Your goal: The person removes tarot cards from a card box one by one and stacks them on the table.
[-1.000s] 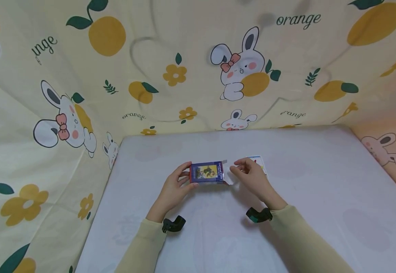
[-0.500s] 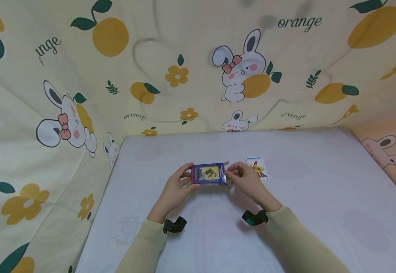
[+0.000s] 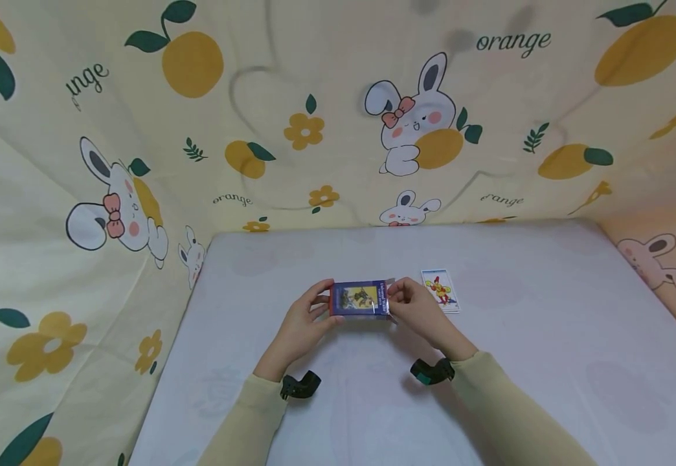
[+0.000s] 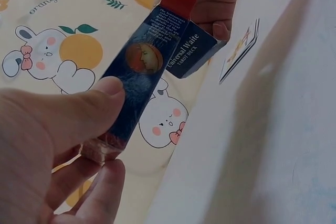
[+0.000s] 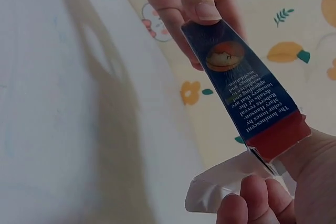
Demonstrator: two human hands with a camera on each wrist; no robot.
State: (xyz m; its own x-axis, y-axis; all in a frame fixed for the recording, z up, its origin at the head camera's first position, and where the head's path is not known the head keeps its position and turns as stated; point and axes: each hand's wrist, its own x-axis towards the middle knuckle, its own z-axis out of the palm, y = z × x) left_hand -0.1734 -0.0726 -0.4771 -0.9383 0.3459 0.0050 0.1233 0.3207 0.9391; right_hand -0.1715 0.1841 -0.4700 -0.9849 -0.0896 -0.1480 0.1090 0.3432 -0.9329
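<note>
A dark blue tarot card box (image 3: pixel 357 299) with a yellow picture lies level between both hands. My left hand (image 3: pixel 299 329) grips its left end, thumb on the near narrow side and fingers across the far side. At the opened right end, my right hand (image 3: pixel 422 314) pinches the end flap. That flap (image 4: pixel 191 51) reads "Universal Waite Tarot Deck" on the outside and stands out from the box in the left wrist view. A red side tab (image 5: pixel 281 137) sticks out at the same end. A small stack of cards (image 3: pixel 439 288) lies just beyond the right hand, a colourful figure on top.
A white cloth (image 3: pixel 518 362) covers the table. Behind it and along both sides hang cloths (image 3: pixel 338 97) printed with rabbits and oranges. Each wrist wears a small black camera mount (image 3: pixel 300 385).
My right hand has moved left from beside the box onto its opened end and flap, uncovering the card stack. The left hand keeps its hold on the box.
</note>
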